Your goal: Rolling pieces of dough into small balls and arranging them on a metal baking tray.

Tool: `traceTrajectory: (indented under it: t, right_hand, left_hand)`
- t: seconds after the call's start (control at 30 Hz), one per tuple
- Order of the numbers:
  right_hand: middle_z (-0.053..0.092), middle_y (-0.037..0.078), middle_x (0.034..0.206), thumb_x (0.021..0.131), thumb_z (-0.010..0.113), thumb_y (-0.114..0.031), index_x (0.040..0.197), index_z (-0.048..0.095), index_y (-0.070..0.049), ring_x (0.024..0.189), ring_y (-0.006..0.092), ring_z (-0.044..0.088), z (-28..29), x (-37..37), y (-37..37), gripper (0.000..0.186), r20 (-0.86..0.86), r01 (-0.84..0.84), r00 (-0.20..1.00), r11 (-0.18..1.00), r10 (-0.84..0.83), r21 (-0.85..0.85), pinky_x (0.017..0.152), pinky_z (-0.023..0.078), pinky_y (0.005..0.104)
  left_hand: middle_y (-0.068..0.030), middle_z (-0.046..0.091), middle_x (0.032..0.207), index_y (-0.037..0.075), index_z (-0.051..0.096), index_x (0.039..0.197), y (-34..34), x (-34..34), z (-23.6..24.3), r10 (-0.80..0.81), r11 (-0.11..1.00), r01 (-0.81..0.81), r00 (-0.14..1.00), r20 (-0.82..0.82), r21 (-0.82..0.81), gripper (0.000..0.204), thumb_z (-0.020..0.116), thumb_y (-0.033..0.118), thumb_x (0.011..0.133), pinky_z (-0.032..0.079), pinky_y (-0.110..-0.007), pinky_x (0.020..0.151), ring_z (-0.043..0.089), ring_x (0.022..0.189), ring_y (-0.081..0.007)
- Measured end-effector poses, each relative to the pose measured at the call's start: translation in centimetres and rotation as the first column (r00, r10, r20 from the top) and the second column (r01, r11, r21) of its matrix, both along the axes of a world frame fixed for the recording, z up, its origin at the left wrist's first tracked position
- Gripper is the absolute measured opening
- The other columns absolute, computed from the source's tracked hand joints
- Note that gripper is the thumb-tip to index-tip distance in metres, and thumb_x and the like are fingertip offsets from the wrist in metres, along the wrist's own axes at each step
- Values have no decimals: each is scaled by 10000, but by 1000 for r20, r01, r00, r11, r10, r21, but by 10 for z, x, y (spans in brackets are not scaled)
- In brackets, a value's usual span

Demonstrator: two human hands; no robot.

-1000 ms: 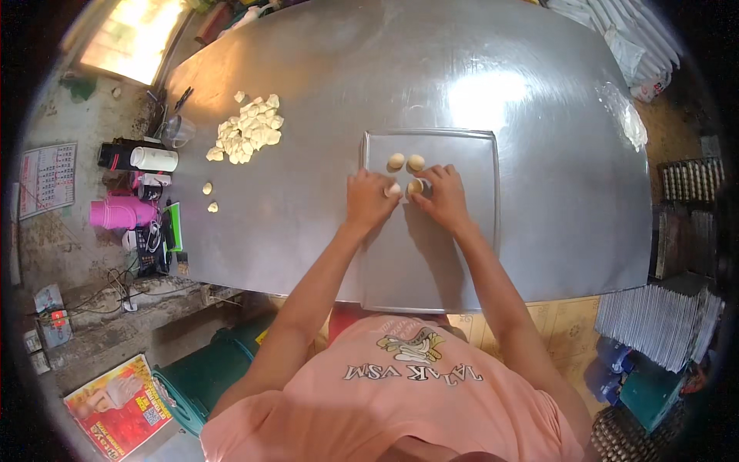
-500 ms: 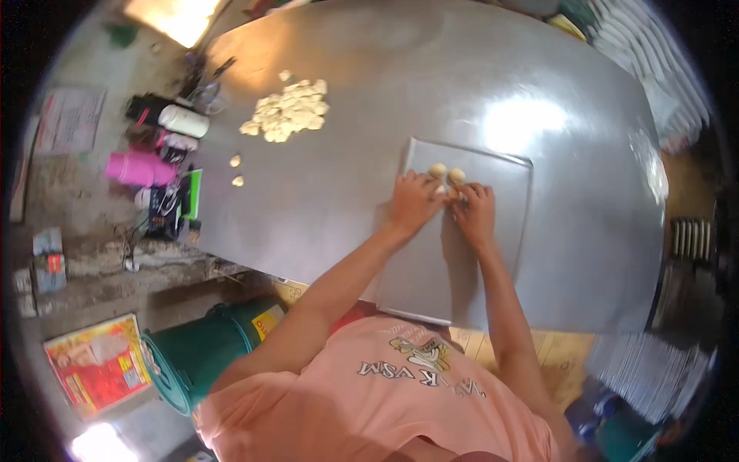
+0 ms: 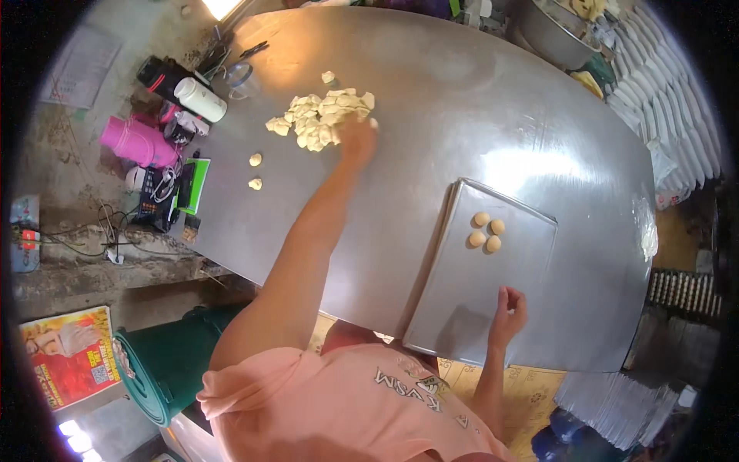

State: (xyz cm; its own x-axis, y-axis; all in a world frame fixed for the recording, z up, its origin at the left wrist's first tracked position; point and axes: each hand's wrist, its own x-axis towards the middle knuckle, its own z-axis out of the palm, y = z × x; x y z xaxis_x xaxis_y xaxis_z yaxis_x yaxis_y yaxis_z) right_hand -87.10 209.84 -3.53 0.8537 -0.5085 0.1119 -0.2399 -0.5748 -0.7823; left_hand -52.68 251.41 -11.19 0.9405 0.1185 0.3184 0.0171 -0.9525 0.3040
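My left hand reaches across to the right side of a pile of pale dough pieces. Its fingers are blurred against the dough, so whether they grip a piece cannot be seen. Two loose dough pieces lie nearer me, left of the pile. On a shallow metal tray sit several round dough balls, grouped closely toward its far half. My right hand hovers over the tray's near right part, fingers loosely bent and thumb apart, with nothing visible in it.
A large metal table carries everything. Along its left edge are a white bottle, a pink container and a green-edged device. A green bin stands below left. A metal bowl is at the far right.
My hands have parted: the left went from the tray to the dough pile, the right drew back toward me. Several dough balls now show on the tray. The whole view has shifted.
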Motion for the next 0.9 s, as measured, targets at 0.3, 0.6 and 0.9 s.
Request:
traceTrajectory:
  t: [0.3,0.6,0.9]
  right_hand:
    - [733,77,998,1001,753,-143,1170,736,-15,822,152,668,3,160,202,213,189,-635,767,682,613,362,779,540,282]
    - [637,285,1215,982,723,-245,1303,675,-1,1176,440,625,-99,368,410,406,-98,-613,783,735,614,-292,994,526,499]
    - [600,60,894,1010,689,-195,1120,567,-65,760,178,580,-51,259,354,210,301,-584,778,455,552,672,696,503,363]
  left_hand:
    - [-160,636,941,30,586,963,-9,-254,-20,-63,613,-219,944,-323,-759,222,757,167,925,498,-397,787,617,864,-249]
    - [-126,673,944,54,624,1143,41,-426,11,54,457,-398,905,-422,-795,304,666,345,1064,523,-416,864,661,928,-247]
    - [-90,673,925,57,614,1211,119,-344,37,65,563,-149,989,-136,-813,181,617,205,1106,529,-364,777,636,825,-186]
